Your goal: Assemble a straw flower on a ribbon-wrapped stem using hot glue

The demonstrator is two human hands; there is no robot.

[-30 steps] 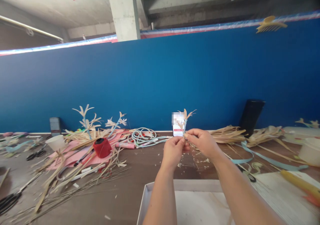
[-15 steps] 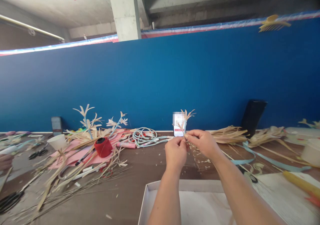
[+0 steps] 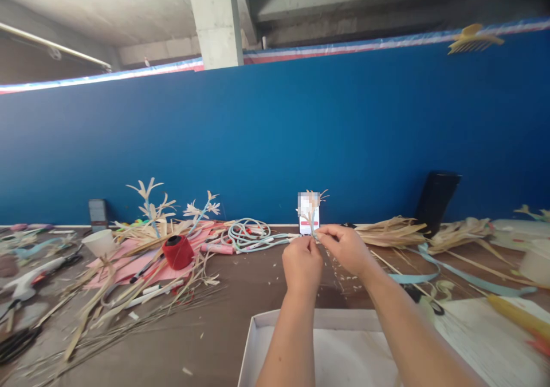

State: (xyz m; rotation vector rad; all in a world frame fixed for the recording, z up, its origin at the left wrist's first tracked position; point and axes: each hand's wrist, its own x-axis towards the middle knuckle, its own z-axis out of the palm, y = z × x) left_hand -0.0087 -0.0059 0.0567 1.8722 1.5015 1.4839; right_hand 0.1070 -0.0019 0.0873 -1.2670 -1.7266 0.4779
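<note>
Close together over the middle of the table are my two hands, both closed. My left hand (image 3: 303,267) is curled at the lower end of a pale straw flower (image 3: 313,206), which stands up above the fingers. My right hand (image 3: 346,249) pinches at the flower's stem with thumb and forefinger. The stem's lower end is hidden by the fingers. Directly behind the flower, a phone with a lit screen (image 3: 303,226) leans against the blue panel. Below my forearms lies a shallow white box (image 3: 344,318).
At left are a red thread spool (image 3: 177,253), a white cup (image 3: 98,243), finished straw flowers (image 3: 148,206), pink paper and a white glue gun (image 3: 32,278) near a blurred co-worker's hand. Straw husks (image 3: 393,230), blue ribbon (image 3: 481,281) and a black upright object (image 3: 438,201) stand right.
The flower has shifted slightly left and turned between my fingers. At the far left, a white glue gun now shows where the co-worker's hand and scissors were seen.
</note>
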